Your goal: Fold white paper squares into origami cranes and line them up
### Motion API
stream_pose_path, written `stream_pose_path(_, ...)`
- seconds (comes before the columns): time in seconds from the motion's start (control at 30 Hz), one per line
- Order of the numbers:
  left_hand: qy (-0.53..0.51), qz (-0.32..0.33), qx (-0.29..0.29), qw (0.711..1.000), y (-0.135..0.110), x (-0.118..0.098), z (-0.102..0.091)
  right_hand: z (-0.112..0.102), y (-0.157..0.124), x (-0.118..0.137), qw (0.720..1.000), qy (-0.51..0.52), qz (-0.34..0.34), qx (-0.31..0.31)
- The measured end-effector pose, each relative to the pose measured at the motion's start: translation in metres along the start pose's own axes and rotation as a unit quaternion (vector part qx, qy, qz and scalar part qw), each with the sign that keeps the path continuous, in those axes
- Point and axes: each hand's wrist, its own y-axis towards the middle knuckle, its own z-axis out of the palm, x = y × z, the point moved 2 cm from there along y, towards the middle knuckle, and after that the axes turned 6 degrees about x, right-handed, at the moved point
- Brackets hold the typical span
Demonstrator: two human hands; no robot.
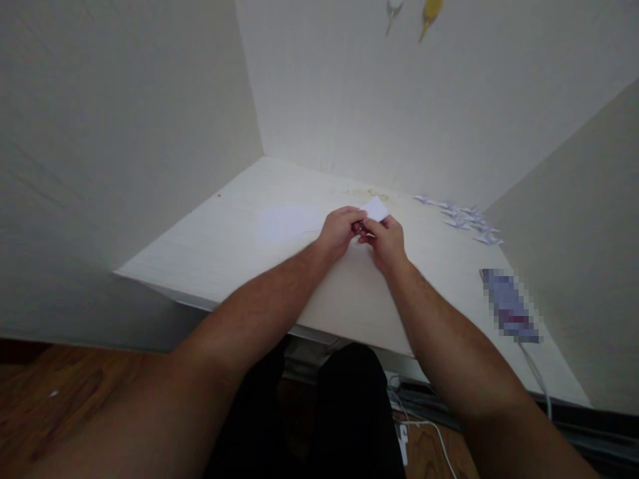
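A small white piece of paper [376, 208] is pinched between both my hands above the pale wooden desk [200, 246]. My left hand [339, 229] grips its near left edge with closed fingers. My right hand [385, 241] holds it from the right, fingers curled and thumb against the paper. The two hands touch each other at the fingertips. A white sheet of paper [288, 223] lies flat on the desk just left of my left hand.
Several small folded white paper pieces [466, 218] lie at the desk's far right by the wall. A blurred-out flat object [510, 305] with a white cable [536, 372] sits at the right front. Walls close in on three sides. Two paper birds [419, 13] hang above.
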Motion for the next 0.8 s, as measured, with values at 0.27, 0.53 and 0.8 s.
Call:
stream_pose_path(0.27,-0.003,0.004,-0.001,1.0,0.002,0.002,-0.009,0.002,0.005,-0.001,0.999,-0.03,-0.006,-0.011)
stream_pose_path(0.53,0.012,0.015,-0.036,0.999,-0.002,-0.003,-0.01,0.002,0.003,-0.006,0.999,-0.033,0.007,-0.012)
stream_pose_path(0.8,0.057,0.03,-0.077,0.995,-0.007,-0.006,-0.012,0.002,-0.002,-0.008,0.999,-0.034,0.041,-0.014)
